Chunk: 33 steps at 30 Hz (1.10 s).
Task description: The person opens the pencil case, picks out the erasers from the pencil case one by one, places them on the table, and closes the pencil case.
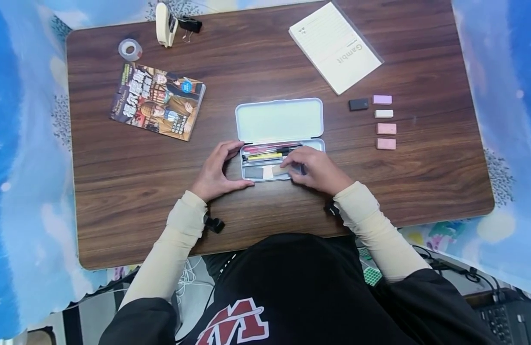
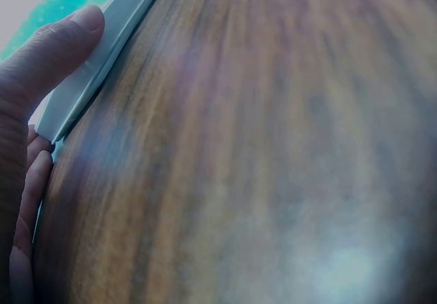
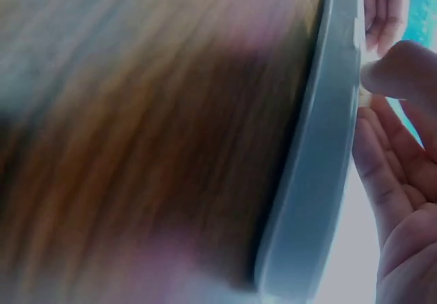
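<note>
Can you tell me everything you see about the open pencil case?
The pencil case is a long, pale bluish-white box with rounded corners, maybe plastic or metal. It lies flat on the brown table, hinged lid open and tipped back to the far side. Inside are pens and, nearer the front, small blocks. The left grip holds its left end; the right grip reaches into its right side, pinching a tan block.

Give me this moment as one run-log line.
left hand: holds pencil case's left end | right hand: pinches tan block at case's near side | lid: open | pens: inside
</note>
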Tool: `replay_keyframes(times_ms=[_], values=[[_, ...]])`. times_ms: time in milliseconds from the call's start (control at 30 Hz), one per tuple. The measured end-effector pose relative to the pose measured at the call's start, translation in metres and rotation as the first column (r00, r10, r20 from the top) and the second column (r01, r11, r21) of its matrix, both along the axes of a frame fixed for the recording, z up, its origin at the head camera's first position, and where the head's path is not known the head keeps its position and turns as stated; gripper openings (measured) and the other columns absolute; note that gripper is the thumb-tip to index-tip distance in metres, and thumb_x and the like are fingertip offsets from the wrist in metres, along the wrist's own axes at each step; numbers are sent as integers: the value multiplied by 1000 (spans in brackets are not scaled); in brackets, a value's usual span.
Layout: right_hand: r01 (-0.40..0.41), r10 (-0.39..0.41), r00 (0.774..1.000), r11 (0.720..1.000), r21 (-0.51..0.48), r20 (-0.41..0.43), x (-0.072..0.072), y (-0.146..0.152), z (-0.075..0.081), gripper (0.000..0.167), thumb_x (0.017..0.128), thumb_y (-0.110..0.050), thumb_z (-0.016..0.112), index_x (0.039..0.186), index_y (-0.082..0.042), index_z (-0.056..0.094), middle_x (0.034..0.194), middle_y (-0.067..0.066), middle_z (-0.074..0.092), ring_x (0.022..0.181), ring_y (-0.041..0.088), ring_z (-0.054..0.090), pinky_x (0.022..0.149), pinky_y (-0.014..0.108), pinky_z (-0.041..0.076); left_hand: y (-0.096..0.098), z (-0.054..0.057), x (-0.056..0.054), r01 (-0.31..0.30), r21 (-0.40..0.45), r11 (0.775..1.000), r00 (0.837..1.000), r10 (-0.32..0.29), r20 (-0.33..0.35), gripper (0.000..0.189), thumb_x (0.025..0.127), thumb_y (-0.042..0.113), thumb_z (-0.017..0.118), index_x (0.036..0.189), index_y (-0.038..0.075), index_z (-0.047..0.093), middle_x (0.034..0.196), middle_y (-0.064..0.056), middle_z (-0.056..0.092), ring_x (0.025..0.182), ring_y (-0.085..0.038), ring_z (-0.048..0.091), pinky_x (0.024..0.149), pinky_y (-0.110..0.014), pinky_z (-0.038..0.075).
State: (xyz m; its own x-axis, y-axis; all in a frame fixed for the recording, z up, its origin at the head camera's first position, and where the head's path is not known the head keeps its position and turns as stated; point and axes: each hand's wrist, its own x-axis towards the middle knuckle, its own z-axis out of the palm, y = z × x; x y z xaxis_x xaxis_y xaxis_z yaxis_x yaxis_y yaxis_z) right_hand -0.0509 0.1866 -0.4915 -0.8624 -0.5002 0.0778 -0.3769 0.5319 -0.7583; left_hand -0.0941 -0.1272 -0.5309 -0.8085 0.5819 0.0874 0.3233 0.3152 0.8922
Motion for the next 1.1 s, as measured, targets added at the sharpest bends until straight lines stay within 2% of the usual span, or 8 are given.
replay_keyframes(times_ms=[100, 200, 267, 367, 500, 633, 900, 1100], values=[[78, -81, 996, 995, -54, -39, 3, 19, 0, 27, 86, 7, 79, 110, -6, 77, 110, 10, 74, 96, 22, 68, 86, 36, 59, -1, 0, 1, -4, 9, 1000, 1000, 4, 11, 100, 67, 12, 103, 151, 6, 50, 146, -16, 50, 138, -30, 49, 119, -34, 44], [216, -219, 974, 975, -54, -56, 12, 53, 5, 30, 82, 10, 80, 109, -5, 77, 111, 11, 74, 99, 22, 68, 93, 27, 56, 0, 0, 2, -5, 11, 1000, 1000, 5, 17, 101, 67, 12, 103, 152, 6, 49, 147, -16, 50, 138, -29, 49, 119, -33, 43], [319, -321, 944, 947, -37, -76, 22, 81, 6, 31, 81, 12, 80, 108, -4, 78, 110, 12, 75, 99, 20, 66, 95, 20, 50, 1, -1, 2, -5, 14, 1000, 1000, 5, 20, 101, 67, 12, 103, 152, 6, 49, 147, -16, 49, 138, -28, 49, 119, -33, 43], [465, -464, 879, 885, -21, -106, 42, 124, 5, 33, 79, 15, 77, 106, -3, 79, 105, 12, 75, 95, 11, 64, 90, 11, 45, 3, -1, 3, -2, 17, 1000, 1000, 1, 24, 101, 67, 11, 103, 152, 5, 49, 147, -16, 49, 137, -28, 49, 118, -33, 44], [593, -587, 804, 802, 65, -93, 69, 164, 0, 28, 83, 13, 74, 106, -3, 79, 101, 11, 74, 90, -6, 58, 83, 5, 45, 2, -2, 2, 1, 15, 1000, 1000, -1, 22, 101, 67, 11, 103, 152, 5, 49, 147, -15, 49, 137, -27, 49, 118, -34, 44], [629, -630, 776, 769, 112, -35, 78, 179, -5, 24, 88, 11, 73, 109, 2, 77, 104, 13, 72, 91, -8, 58, 83, 3, 47, 1, -1, 0, -6, 26, 1000, 1000, 5, 14, 100, 65, 9, 103, 151, 4, 50, 146, -16, 50, 137, -28, 51, 118, -35, 45], [675, -676, 731, 737, 44, 93, 80, 182, -12, 27, 93, 12, 71, 119, 5, 75, 112, 2, 68, 96, -7, 63, 89, 7, 52, 1, 0, 0, -6, 24, 1000, 1000, 6, 20, 99, 65, 10, 103, 150, 4, 51, 146, -15, 51, 137, -28, 51, 118, -34, 44], [698, -698, 706, 714, 55, 119, 82, 183, -15, 27, 96, 7, 72, 121, 1, 77, 114, 2, 69, 97, -6, 63, 90, 7, 52, 2, 1, 0, -2, 23, 1000, 1000, 2, 21, 100, 66, 10, 103, 150, 4, 51, 146, -16, 51, 136, -29, 53, 119, -34, 44]])
